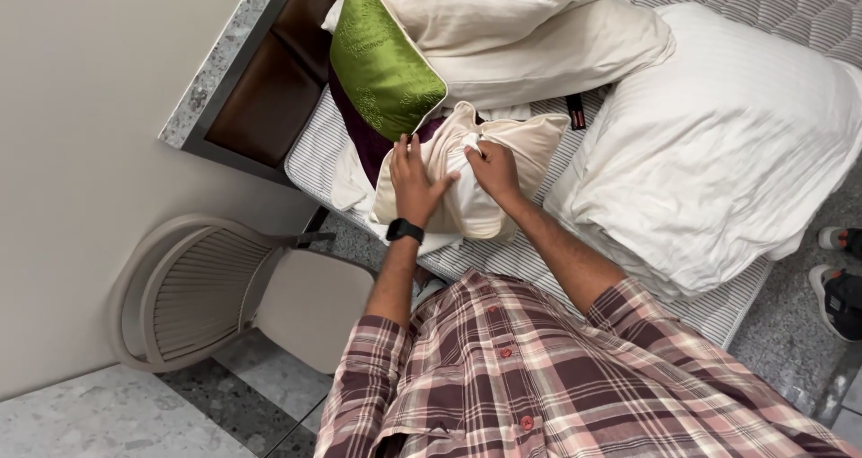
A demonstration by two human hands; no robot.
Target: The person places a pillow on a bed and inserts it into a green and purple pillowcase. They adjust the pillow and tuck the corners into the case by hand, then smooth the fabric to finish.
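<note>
Cream pillow (467, 175) lies at the bed's (628, 287) near edge, pinned flat under the left hand (415, 181), fingers spread, which steadies it while the right hand (492, 169) pinches its bunched cover. One green cushion (382, 58), two cream pillows and one large white pillow (718, 144) sit around it.

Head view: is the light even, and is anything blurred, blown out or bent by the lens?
Head view: soft, even indoor light with faint shadows only; the left hand and right hand on the cream cushion are sharp; the large white pillow is bright yet keeps its stripe texture; the wide lens bends the wall edge and the chair at the left.
</note>
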